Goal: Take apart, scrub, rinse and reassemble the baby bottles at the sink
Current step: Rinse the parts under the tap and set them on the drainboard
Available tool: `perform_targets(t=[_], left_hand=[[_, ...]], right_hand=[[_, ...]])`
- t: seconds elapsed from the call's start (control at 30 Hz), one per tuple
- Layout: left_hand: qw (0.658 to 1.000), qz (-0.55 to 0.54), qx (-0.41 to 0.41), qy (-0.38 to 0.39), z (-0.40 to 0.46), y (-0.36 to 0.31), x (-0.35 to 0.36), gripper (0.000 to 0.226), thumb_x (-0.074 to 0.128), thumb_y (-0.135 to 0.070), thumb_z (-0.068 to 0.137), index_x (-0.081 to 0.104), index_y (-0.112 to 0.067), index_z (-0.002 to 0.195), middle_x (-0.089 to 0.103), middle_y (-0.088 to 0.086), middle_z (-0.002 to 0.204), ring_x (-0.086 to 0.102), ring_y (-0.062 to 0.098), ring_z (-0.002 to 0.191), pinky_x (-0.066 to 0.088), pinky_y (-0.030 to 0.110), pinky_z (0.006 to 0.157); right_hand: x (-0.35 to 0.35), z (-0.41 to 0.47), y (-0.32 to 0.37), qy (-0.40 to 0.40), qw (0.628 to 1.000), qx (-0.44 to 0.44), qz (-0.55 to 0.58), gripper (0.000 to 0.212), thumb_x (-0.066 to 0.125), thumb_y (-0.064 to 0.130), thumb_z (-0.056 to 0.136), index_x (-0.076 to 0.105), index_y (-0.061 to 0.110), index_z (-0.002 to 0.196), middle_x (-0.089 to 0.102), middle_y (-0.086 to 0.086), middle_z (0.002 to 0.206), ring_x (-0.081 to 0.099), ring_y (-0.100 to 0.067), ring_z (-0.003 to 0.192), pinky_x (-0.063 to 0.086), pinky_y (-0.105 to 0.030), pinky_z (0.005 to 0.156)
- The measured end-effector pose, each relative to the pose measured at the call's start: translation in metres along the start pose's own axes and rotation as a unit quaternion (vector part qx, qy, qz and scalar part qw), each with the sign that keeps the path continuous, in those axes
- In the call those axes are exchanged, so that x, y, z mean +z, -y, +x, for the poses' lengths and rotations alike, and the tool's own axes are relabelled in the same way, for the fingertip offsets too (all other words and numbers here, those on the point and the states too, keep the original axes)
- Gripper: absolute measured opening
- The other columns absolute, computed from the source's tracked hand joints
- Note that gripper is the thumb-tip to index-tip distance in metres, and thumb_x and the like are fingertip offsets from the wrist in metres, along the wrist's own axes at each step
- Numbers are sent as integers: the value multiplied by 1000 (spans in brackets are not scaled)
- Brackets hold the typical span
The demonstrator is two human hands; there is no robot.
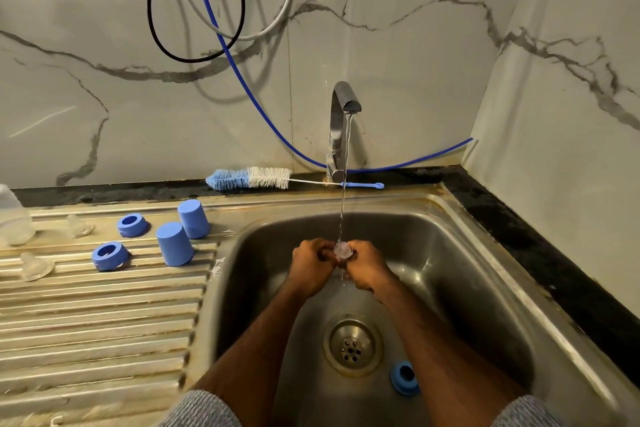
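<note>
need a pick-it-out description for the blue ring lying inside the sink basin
Start at the stainless steel sink basin under the running chrome tap. Right of the round metal drain, near the front wall, lies a blue plastic screw ring. It is the only ring in the basin; the other rings sit on the ribbed drainboard.

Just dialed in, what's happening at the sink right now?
A person is rinsing a clear nipple under the running tap, gripping it between the left hand and right hand over the sink. One blue collar ring lies in the basin near the drain. On the drainboard sit two blue caps, two more blue rings, two clear nipples and a clear bottle. The bottle brush lies behind the sink.
</note>
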State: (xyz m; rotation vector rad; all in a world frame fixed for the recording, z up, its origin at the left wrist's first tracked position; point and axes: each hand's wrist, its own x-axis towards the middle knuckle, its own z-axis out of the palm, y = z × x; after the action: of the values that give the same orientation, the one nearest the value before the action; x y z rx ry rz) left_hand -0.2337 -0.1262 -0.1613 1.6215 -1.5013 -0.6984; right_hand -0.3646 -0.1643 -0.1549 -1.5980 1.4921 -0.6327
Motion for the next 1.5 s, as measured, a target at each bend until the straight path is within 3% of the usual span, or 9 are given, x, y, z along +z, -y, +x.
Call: perform_targets(t=[0.07, 0.23, 0.6, 0.7, 0.9, 1.0, 1.17, 1.33, 1.5], left_hand=[[1000, -27, 0, -1, -1, -2, -1, 33, 76, -16, 89, 70, -18, 120, 73, -5, 99, 70, 6, 89, 61, 29, 80], [997, -77, 20, 5, -7, -10, -4, 22, 78, -18, 88, 76, -14, 109, 74, -8, 92, 68, -6, 77, 50, 11, 60], [998, -6, -54, 13, -3, -2, 0, 19, 57, -10, 100, 75, -7, 98, 72, 8, 88, 71, 24, 83, 61, 39, 77], [995, -35, -83, 40, -7, -7, 0, 23, 52, -14, 104, 72, -9, 94, 71, 12, 92, 72, 25, 83, 59, 34, 67], [995, -58, -86, 7, -5, -4, -2, 14, 63, -14, 98, 70, -10, 110, 71, 8, 97, 71, 25, 89, 61, 45, 75], [998, -39, -41, -6, -3, -4, -4, 44, 74, -9, 89, 65, -20, 130, 72, 2, 107, 70, 21, 97, 60, 45, 89], [998, -59, -31, 14, -4, -4, -2, 8, 73, -13, 92, 79, -13, 97, 76, 5, 87, 73, 21, 82, 61, 45, 79], [990, -126, -43, 42, -5, -5, -3, 8, 70, -14, 93, 78, -15, 91, 75, 10, 85, 73, 31, 87, 61, 49, 83], [978, -199, -51, 47, -5, -8, -5, 22, 75, -12, 90, 72, -19, 111, 76, 6, 97, 74, 24, 93, 62, 45, 85]], right_hand=[[0, -1, 0, 4, 1000, 6, 7, 25, 65, 42, 94, 71, 19, 103, 73, -6, 96, 64, -20, 80, 40, -24, 52], [-2, -6, 1, 27, 998, 17, 47, 22, 57, 33, 100, 68, 16, 109, 74, -13, 102, 60, -15, 69, 37, -19, 44], [-9, -1, -3, 30, 997, 24, 74, 29, 70, 36, 93, 72, 10, 79, 56, -4, 65, 48, -16, 61, 43, -33, 60], [-9, 1, -2, 4, 997, 3, 72, 32, 76, 42, 87, 74, 10, 86, 61, 0, 67, 51, -15, 62, 43, -33, 62], [-15, -2, 5, -28, 995, -32, 88, 18, 82, 12, 80, 71, 13, 93, 72, -4, 85, 66, -15, 77, 56, -28, 68], [-12, -2, 5, -15, 993, -49, 103, 25, 84, 6, 76, 73, 10, 98, 73, -4, 86, 68, -15, 79, 57, -26, 71], [-9, 1, 5, -34, 992, -59, 102, 16, 71, 1, 88, 76, 12, 100, 76, -5, 94, 72, -20, 90, 60, -31, 82], [-14, -4, 7, -70, 989, -65, 116, 11, 76, 2, 84, 78, 10, 91, 77, -4, 86, 73, -14, 82, 59, -23, 72], [-16, -8, 13, -65, 976, -46, 204, 9, 78, 0, 82, 77, 6, 88, 76, -11, 82, 69, -13, 67, 54, -20, 61]])
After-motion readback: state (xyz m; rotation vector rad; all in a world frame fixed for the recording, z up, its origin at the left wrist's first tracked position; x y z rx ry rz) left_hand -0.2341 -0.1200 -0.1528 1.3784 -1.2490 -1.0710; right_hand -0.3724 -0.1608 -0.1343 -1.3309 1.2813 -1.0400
